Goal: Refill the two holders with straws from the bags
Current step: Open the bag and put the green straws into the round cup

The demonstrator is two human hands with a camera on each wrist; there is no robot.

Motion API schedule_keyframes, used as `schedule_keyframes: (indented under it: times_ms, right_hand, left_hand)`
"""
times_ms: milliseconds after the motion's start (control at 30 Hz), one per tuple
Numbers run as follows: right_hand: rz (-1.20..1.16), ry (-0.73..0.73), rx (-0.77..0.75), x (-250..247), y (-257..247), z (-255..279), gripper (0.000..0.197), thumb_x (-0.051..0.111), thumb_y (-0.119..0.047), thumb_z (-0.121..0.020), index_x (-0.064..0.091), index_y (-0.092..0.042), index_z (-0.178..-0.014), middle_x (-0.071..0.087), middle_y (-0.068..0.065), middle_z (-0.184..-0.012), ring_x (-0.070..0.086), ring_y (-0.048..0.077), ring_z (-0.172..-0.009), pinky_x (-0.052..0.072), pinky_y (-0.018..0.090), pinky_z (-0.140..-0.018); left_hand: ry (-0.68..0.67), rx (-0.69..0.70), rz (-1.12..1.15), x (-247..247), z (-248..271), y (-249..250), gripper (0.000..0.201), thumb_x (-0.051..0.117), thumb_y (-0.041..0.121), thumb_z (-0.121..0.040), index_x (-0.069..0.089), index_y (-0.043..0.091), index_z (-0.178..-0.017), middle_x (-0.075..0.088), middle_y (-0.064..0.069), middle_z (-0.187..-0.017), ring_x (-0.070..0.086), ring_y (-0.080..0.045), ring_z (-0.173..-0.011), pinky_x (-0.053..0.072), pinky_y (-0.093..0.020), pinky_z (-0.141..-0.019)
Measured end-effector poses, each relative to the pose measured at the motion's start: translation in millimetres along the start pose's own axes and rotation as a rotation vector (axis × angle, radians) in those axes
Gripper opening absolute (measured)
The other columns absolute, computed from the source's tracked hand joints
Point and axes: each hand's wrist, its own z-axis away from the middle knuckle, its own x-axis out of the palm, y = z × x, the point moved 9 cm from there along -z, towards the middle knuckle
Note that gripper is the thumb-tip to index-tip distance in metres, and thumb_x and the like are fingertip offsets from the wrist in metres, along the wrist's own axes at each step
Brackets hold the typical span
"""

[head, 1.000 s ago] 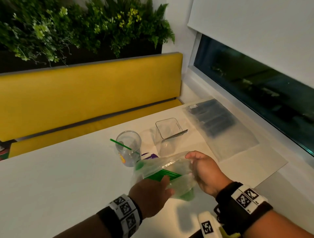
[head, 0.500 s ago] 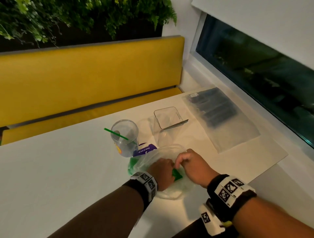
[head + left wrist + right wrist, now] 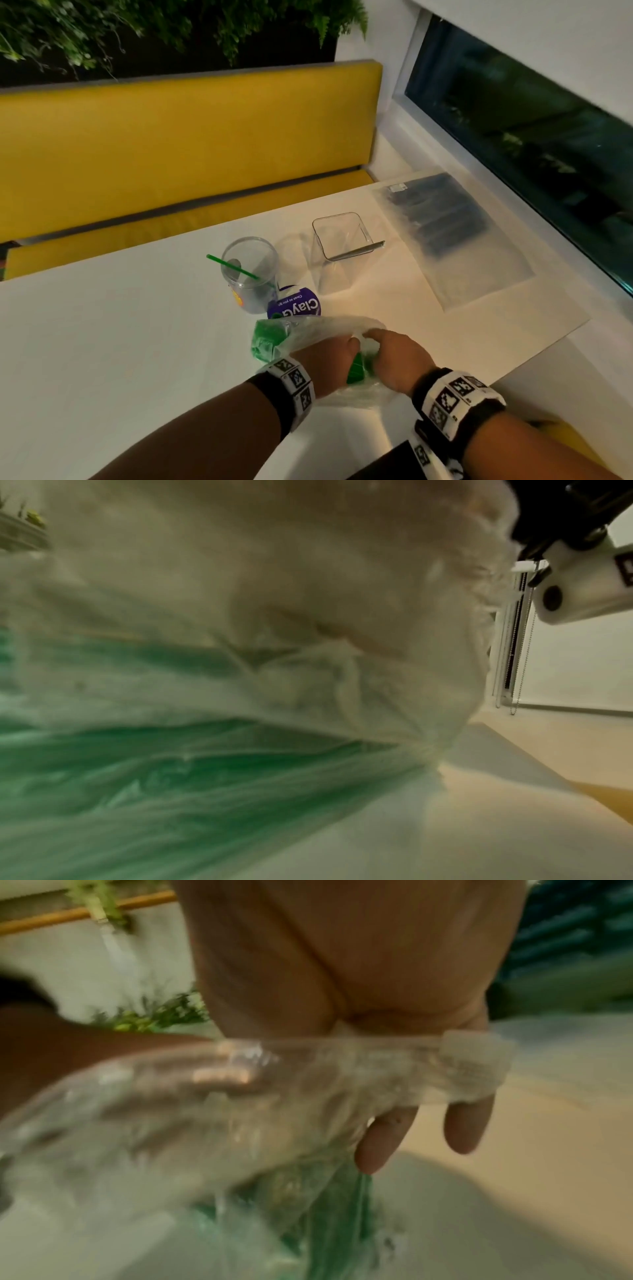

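A clear plastic bag of green straws lies on the white table in front of me. My left hand is pushed into the bag's mouth, its fingers curled down onto the green straws. My right hand grips the bag's rim, with two fingers hanging below it. Beyond stand a round clear holder with one green straw and a square clear holder with one dark straw. A flat bag of black straws lies at the right.
A purple wipes pack lies between the round holder and the green-straw bag. A yellow bench runs behind the table, and a window sill runs along the right. The table's near right corner ends close to my right arm.
The bag has come down from the air onto the table. My left hand went from holding its underside to reaching into its mouth, and my right hand closed in beside it.
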Motion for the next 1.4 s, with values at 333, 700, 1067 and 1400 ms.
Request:
schedule_keyframes:
  times_ms: [333,700,1067,1400]
  right_hand:
    - [-0.302,-0.108,-0.15,21.2,2.0,-18.3,0.048,0.061,-0.005,-0.083,0.06,-0.031,-0.123,0.058,-0.007,-0.124,0.054,0.01,-0.109,0.038,0.018,-0.087]
    - [-0.408,0.136,-0.417,-6.2,-1.2,-3.1,0.048,0.056,0.011,-0.08,0.069,-0.034,-0.083,0.053,-0.015,-0.118,0.052,-0.004,-0.112,0.037,0.009,-0.097]
    - [-0.517,0.175,-0.422,-24.7,-8.6,-12.2,0.052,0.068,-0.009,-0.073,0.065,-0.057,-0.095,0.065,-0.001,-0.096,0.063,0.007,-0.089,0.048,0.02,-0.085]
    - [-0.152,0.14,-0.328,-0.2,-25.6,-21.4,0.038,0.06,0.002,-0.081,0.066,-0.035,-0.087,0.054,-0.013,-0.095,0.058,0.005,-0.082,0.041,0.005,-0.073]
  left_hand:
    - [-0.039,-0.018,0.007,6.4,12.8,-12.4,0.045,0.05,0.041,-0.094,0.049,0.013,-0.13,0.054,-0.006,-0.13,0.052,-0.029,-0.116,0.04,-0.046,-0.104]
    - [-0.181,-0.046,0.001,4.5,-0.4,-2.6,0.027,0.049,0.023,-0.099,0.059,0.008,-0.118,0.059,-0.013,-0.121,0.055,-0.032,-0.113,0.04,-0.046,-0.105]
    - [0.162,0.037,0.636,-69.0,25.5,3.3,0.046,0.061,0.017,-0.087,0.055,0.016,-0.133,0.067,-0.009,-0.113,0.059,-0.021,-0.099,0.036,-0.018,-0.083]
    - [0.755,-0.051,1.278,-238.6,103.4,-58.8,0.005,0.068,0.003,-0.089,0.067,0.008,-0.087,0.066,-0.009,-0.077,0.063,-0.022,-0.072,0.053,-0.03,-0.066]
